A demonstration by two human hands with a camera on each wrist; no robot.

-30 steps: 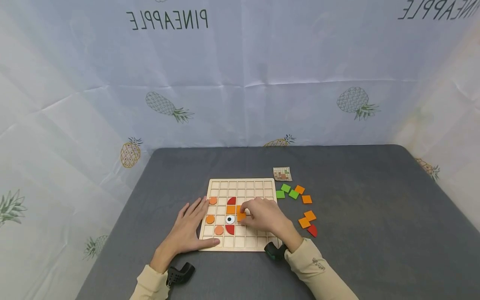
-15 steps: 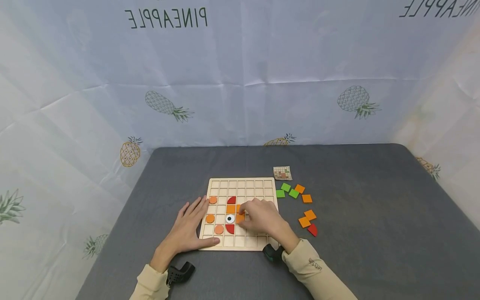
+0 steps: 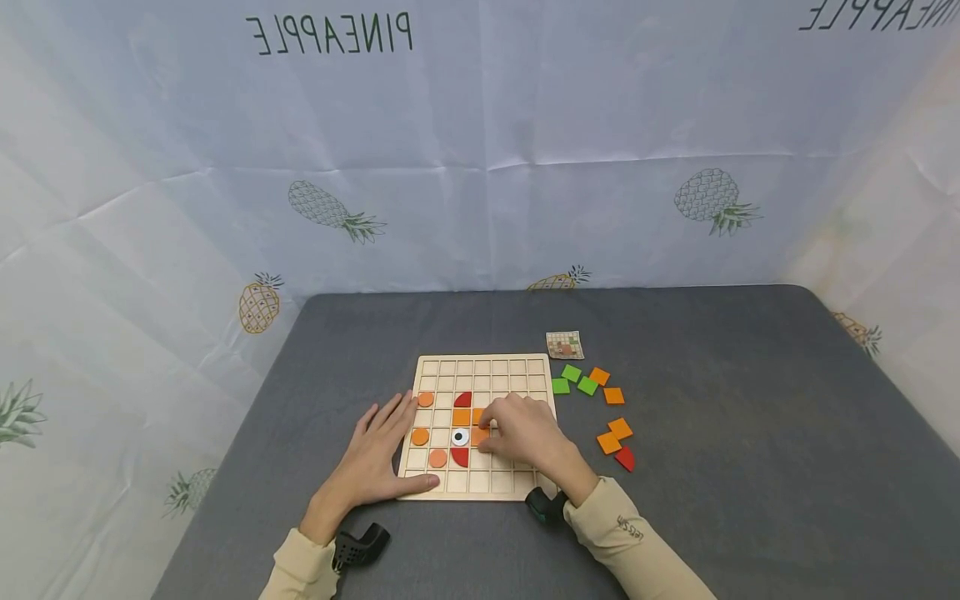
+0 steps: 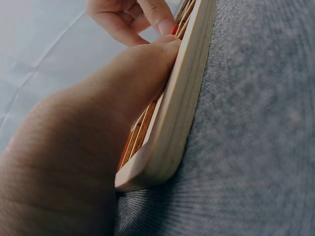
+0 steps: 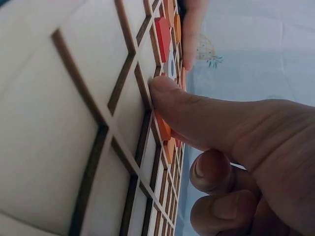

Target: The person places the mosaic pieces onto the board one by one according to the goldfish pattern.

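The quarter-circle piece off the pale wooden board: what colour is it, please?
Red; the quarter-circle piece shows best in the head view.

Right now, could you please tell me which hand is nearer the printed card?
Right: the right hand is over the board, below the card in the head view; the left hand, farther, rests at the board's left edge.

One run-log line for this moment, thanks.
left hand: rests along left edge of grid board | right hand: touches orange square beside white disc | loose pieces: right of board
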